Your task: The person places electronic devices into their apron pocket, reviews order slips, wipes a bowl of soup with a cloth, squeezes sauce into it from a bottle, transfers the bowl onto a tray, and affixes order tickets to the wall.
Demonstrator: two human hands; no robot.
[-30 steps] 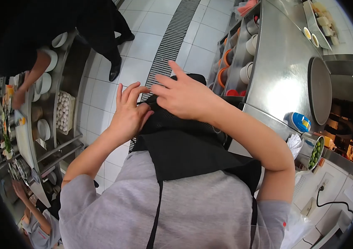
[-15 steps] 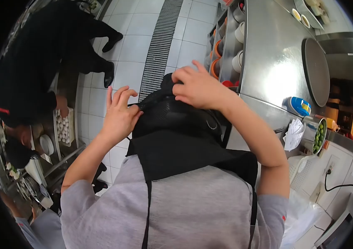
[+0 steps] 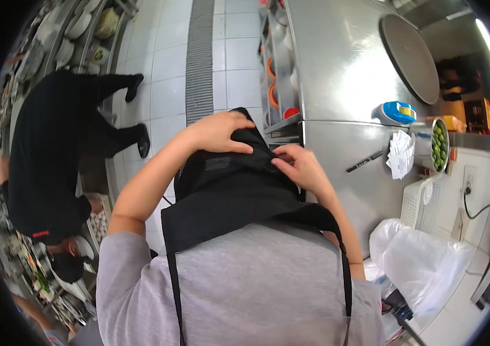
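In front of my waist is a black mesh item (image 3: pixel 256 160), soft and partly folded; it blends into my black apron (image 3: pixel 227 216), so its full shape is hard to make out. My left hand (image 3: pixel 223 134) grips its upper left part, fingers curled over the far edge and thumb pointing right. On its right side, my right hand (image 3: pixel 301 166) pinches the fabric between thumb and fingers. The apron's bib hangs forward from straps over my grey shirt.
A steel counter (image 3: pixel 328 75) on the right holds a round tray (image 3: pixel 409 57), a blue container (image 3: pixel 397 112), a marker (image 3: pixel 364 161), papers (image 3: pixel 400 154) and a pot of limes (image 3: pixel 432 144). A person in black (image 3: pixel 49 155) bends over shelves at left. A floor drain (image 3: pixel 200 63) runs ahead.
My left hand has moved right and up onto the black mesh item, while my right hand has come lower, to its right side. The view has turned, and the person in black appears lower.
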